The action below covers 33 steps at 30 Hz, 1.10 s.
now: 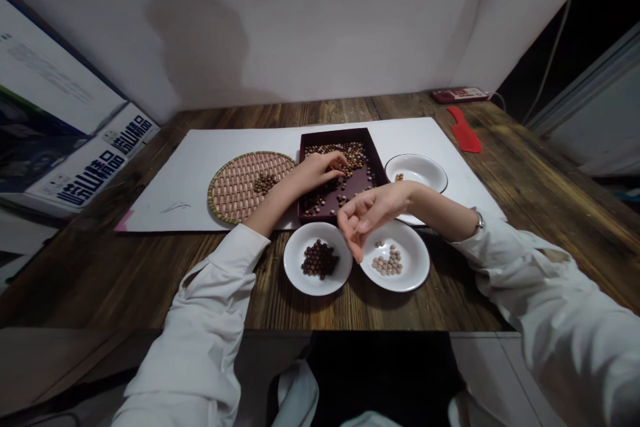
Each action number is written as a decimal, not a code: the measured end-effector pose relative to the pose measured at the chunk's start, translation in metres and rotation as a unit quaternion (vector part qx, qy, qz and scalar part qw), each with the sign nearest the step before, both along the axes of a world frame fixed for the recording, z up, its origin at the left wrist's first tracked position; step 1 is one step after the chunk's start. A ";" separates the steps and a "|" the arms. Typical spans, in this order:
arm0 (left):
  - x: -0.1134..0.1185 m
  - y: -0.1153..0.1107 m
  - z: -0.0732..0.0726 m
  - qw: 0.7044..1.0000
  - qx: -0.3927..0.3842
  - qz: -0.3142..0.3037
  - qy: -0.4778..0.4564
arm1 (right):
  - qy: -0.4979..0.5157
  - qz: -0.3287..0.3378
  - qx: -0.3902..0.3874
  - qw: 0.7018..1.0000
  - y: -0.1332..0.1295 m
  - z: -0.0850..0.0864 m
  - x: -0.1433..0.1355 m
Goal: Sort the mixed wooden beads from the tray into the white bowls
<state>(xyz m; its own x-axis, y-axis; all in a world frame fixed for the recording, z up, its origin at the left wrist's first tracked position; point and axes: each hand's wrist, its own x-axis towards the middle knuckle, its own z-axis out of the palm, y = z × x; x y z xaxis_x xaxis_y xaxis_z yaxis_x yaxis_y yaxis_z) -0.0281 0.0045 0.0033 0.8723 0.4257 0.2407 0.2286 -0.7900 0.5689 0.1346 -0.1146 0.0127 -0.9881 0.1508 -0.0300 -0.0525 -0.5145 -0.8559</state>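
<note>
My left hand [323, 170] reaches over the dark red box [371, 153], which holds many mixed beads [354, 155]; its fingers are bent and slightly apart near the beads. Between the box and the front bowls hangs my right hand [373, 212], fingers curled downward at the left rim of the bowl with pale beads [388, 263]; whether a bead is in them is hidden. Dark beads [319, 259] lie in the white bowl [320, 288] to its left. Behind my right wrist, a white dish [425, 170] bears a few orange-brown beads [399, 177].
A round woven mat [230, 187] with brown beads [265, 183] lies left of the box on a white board [175, 173]. At the back right are a red scraper [465, 132] and a phone [457, 95]. Printed cartons [90, 173] stand at the left.
</note>
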 end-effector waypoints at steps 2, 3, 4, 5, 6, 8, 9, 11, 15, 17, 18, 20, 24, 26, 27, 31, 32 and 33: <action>0.000 -0.001 0.000 1.000 -0.015 0.012 0.002 | 0.004 -0.001 0.001 1.000 0.000 -0.001 0.000; 0.000 -0.001 0.000 1.000 -0.019 0.015 0.004 | 0.007 -0.001 0.002 1.000 0.000 -0.001 0.000; 0.001 -0.001 0.000 1.000 -0.022 0.016 0.004 | 0.009 0.000 0.002 1.000 0.000 -0.001 0.000; 0.001 -0.001 0.000 1.000 -0.023 0.017 0.003 | 0.009 0.002 0.002 1.000 0.000 -0.001 0.001; 0.001 -0.001 0.000 1.000 -0.025 0.016 0.003 | 0.009 0.002 0.002 1.000 0.000 -0.001 0.001; 0.000 -0.002 0.000 1.000 -0.028 0.012 0.002 | 0.005 0.002 0.002 1.000 0.000 -0.001 0.001; 0.000 -0.002 0.001 1.000 -0.029 0.010 0.002 | 0.003 0.000 0.002 1.000 0.000 -0.001 0.001; 0.000 -0.003 0.001 1.000 -0.029 0.006 0.000 | 0.003 -0.001 0.001 1.000 0.000 -0.001 0.001; 0.000 -0.003 0.001 0.999 -0.039 0.009 -0.002 | 0.004 -0.004 -0.002 1.000 -0.001 -0.001 0.001; 0.000 -0.002 0.000 0.999 -0.042 0.012 -0.004 | 0.005 -0.004 -0.003 1.000 -0.001 -0.001 0.001; 0.000 -0.001 -0.001 0.999 -0.038 0.013 -0.005 | 0.006 -0.003 -0.002 1.000 -0.001 -0.001 0.001; 0.001 0.001 -0.003 1.000 -0.018 0.011 -0.006 | 0.009 0.001 -0.001 1.000 -0.001 -0.001 0.001; 0.001 0.001 -0.003 1.000 0.011 0.010 0.007 | 0.005 0.001 0.000 1.000 -0.001 -0.001 0.000; 0.002 0.000 -0.002 1.000 0.018 0.014 0.008 | 0.002 -0.001 0.002 1.000 -0.001 0.000 0.000; 0.002 0.000 -0.002 1.000 0.022 0.017 0.006 | 0.002 -0.001 0.002 1.000 -0.001 0.000 0.000; 0.001 0.000 -0.002 0.999 0.037 0.035 -0.003 | 0.003 0.002 0.000 1.000 -0.001 0.000 0.000; 0.001 0.000 -0.003 0.998 0.042 0.038 -0.005 | 0.004 0.004 0.000 1.000 0.000 0.000 0.001; 0.001 0.000 -0.003 0.998 0.047 0.040 -0.008 | 0.003 0.005 0.000 1.000 0.000 0.000 0.001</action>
<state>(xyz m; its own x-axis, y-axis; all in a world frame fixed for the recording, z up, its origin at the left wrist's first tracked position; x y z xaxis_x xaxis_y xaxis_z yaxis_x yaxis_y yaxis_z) -0.0267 0.0049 0.0001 0.8324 0.4676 0.2975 0.2833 -0.8204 0.4967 0.1351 -0.1148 0.0132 -0.9898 0.1407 -0.0242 -0.0523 -0.5153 -0.8554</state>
